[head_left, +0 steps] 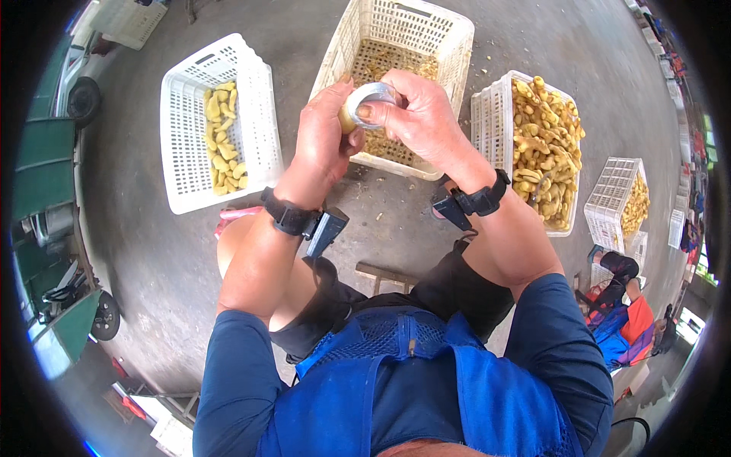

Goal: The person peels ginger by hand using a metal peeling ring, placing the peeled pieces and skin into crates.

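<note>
Your left hand (320,131) grasps a pale yellow piece (345,120), only partly visible between the fingers. Your right hand (425,120) grips a silvery ring-shaped tool (371,91), its thumb inside the loop. Both hands meet above the middle crate (415,27), which contains yellowish scraps (407,62); whether the tool touches the piece cannot be told. To the left, a white crate (185,145) holds smooth yellow pieces (221,141) along its right side. To the right, another crate (489,114) is heaped with knobbly yellow-brown roots (544,145). Farther right stands a smaller-looking crate (605,199), also filled.
</note>
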A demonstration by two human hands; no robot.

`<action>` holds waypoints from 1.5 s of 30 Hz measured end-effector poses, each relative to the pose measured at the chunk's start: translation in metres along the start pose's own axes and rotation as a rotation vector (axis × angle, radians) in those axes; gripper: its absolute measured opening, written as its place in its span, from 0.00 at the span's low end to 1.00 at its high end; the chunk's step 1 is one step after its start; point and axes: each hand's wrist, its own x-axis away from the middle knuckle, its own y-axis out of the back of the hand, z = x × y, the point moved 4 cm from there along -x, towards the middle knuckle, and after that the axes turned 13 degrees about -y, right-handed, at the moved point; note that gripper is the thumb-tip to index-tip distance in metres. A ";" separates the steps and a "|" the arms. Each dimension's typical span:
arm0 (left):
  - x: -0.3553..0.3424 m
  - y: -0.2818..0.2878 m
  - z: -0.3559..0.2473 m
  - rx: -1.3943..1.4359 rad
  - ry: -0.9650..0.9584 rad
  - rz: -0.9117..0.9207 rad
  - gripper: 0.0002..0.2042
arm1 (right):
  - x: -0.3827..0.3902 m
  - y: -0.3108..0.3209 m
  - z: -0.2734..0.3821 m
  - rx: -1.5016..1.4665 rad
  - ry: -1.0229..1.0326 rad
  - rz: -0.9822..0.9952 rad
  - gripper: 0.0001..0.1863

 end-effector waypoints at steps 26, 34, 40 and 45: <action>-0.001 -0.002 -0.005 -0.028 0.054 0.007 0.12 | -0.005 0.009 0.004 0.131 0.224 -0.033 0.11; 0.018 -0.005 -0.013 -0.158 0.061 0.028 0.12 | -0.031 0.074 -0.019 0.018 0.009 -0.269 0.10; 0.003 0.012 -0.007 0.053 0.129 -0.028 0.12 | -0.015 0.037 -0.007 -0.110 0.029 -0.060 0.09; 0.001 0.005 0.006 0.070 0.141 -0.007 0.14 | -0.009 0.005 -0.004 -0.060 0.076 0.096 0.10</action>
